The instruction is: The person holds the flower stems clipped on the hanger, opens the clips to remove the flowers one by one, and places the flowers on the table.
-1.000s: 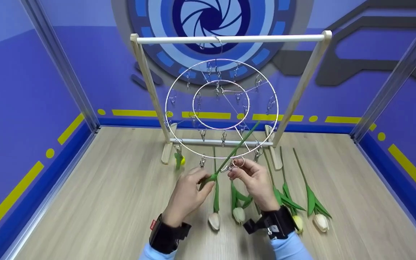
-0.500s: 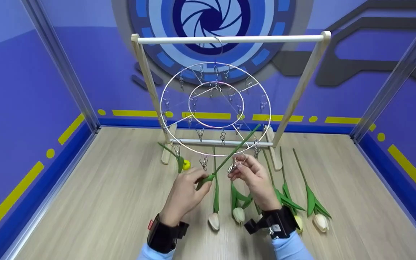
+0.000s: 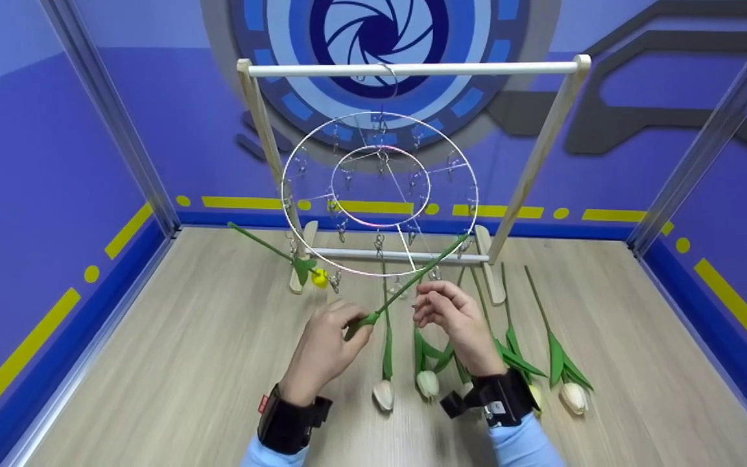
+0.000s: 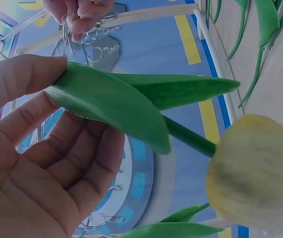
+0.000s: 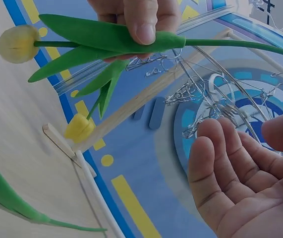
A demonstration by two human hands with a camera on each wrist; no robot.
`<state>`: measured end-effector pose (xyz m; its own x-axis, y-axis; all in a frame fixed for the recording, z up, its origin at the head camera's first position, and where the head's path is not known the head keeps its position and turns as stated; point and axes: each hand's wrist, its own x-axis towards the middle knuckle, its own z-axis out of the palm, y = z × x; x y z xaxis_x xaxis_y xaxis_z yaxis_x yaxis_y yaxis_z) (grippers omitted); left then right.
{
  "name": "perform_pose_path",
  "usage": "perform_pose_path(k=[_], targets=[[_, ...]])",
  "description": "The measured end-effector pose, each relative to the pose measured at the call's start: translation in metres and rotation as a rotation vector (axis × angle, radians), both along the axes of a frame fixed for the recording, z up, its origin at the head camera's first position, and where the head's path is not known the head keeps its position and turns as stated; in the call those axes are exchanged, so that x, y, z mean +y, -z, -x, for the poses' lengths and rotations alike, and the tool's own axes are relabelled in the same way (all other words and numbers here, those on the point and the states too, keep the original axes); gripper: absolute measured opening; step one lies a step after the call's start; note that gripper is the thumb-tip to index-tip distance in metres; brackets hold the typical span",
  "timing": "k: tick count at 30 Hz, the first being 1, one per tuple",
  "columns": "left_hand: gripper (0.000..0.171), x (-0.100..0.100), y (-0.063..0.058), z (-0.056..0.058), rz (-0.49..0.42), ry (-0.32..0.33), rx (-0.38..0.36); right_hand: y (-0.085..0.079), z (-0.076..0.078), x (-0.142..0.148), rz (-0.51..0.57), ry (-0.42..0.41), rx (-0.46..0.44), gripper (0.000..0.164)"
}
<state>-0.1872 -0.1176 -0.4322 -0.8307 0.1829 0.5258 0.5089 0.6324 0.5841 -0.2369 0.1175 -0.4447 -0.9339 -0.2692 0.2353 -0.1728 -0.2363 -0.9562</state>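
Observation:
My left hand [image 3: 331, 337] pinches an artificial tulip at the base of its leaves, between thumb and fingers. Its green stem [image 3: 422, 272] points up and right, crossing in front of the hanger's lower rim. In the left wrist view, the pale yellow bloom [image 4: 255, 173] hangs beyond the leaves. My right hand [image 3: 458, 324] is beside the stem, fingers loosely bent, with nothing between them in the right wrist view. Ahead is a round white wire hanger [image 3: 375, 113] with metal clips [image 3: 379, 242]. A bright yellow tulip [image 3: 320, 278] hangs at its lower left.
A wooden stand with a white top rail [image 3: 477, 68] carries the hanger. Several tulips lie on the wooden table, including a white one [image 3: 383, 395], a greenish-white one [image 3: 427, 384] and a cream one [image 3: 573, 398] at right. Blue panels enclose the back and sides.
My right hand has let go of a ringed metal clip. The hanger has turned and shifted left, carrying the yellow tulip outward. My left hand still pinches its tulip, slightly farther left.

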Motion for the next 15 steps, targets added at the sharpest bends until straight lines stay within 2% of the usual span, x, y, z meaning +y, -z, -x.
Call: perform_pose_path(k=[7, 15], targets=[[0.005, -0.002, 0.001, -0.005, 0.021, -0.011, 0.002, -0.001, -0.003, 0.011, -0.039, 0.009, 0.017, 0.028], [0.006, -0.008, 0.003, -0.009, 0.03, -0.01, 0.006, -0.01, -0.007, 0.027, -0.151, 0.075, 0.115, 0.025]])
